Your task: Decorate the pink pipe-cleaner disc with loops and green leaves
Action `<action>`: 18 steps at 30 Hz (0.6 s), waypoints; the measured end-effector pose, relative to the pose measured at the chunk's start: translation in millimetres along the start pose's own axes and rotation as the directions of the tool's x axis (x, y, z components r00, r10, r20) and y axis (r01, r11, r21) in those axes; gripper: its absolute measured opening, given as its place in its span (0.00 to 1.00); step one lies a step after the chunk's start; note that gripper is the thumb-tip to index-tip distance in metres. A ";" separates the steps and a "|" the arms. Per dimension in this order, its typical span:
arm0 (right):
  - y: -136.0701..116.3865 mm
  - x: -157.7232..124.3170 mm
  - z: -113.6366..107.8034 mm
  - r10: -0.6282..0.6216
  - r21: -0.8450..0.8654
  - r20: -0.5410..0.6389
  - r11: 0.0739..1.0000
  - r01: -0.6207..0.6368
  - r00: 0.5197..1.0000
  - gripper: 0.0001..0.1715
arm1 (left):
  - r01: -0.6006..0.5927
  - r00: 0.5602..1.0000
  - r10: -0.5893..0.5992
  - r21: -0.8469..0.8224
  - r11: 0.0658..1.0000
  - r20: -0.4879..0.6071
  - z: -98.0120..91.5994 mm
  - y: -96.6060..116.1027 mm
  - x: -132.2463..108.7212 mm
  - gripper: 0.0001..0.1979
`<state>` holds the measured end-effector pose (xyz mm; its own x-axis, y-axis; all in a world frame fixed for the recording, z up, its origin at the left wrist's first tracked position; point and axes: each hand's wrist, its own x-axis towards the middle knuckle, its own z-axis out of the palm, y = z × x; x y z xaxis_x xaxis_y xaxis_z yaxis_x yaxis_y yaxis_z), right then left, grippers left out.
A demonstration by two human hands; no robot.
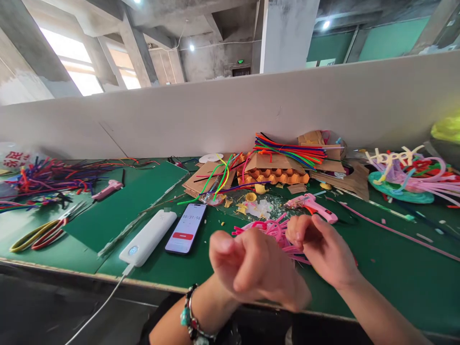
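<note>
Both my hands are raised over the front edge of the green table [395, 268]. My left hand [251, 266] is closed, fingers curled around pink pipe cleaners [269, 229] that stick out behind it. My right hand [319, 249] is also closed, pinching the same pink bundle from the right side. The bundle's loops fan out between and behind the hands. A beaded bracelet [190, 316] sits on my left wrist.
A pink glue gun [312, 207] lies just behind the hands. A phone [186, 234] and white power bank [148, 237] lie left of them, scissors [43, 232] farther left. Coloured pipe cleaners [291, 149] rest on cardboard at the back; a pipe-cleaner craft [409, 175] stands right.
</note>
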<state>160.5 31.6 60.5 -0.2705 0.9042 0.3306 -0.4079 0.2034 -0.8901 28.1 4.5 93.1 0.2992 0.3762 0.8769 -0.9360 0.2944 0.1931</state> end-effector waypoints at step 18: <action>-5.9 19.6 -59.0 0.106 -0.788 0.016 0.613 -0.052 0.994 0.15 | 0.488 0.414 -0.242 0.438 -0.755 -0.878 -38.4 81.7 -53.3 0.39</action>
<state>209.0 70.3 53.7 -0.3262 0.9143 0.2399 0.4513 0.3737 -0.8104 -57.2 42.2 45.2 0.5129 0.8556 -0.0703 0.7716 -0.4235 0.4746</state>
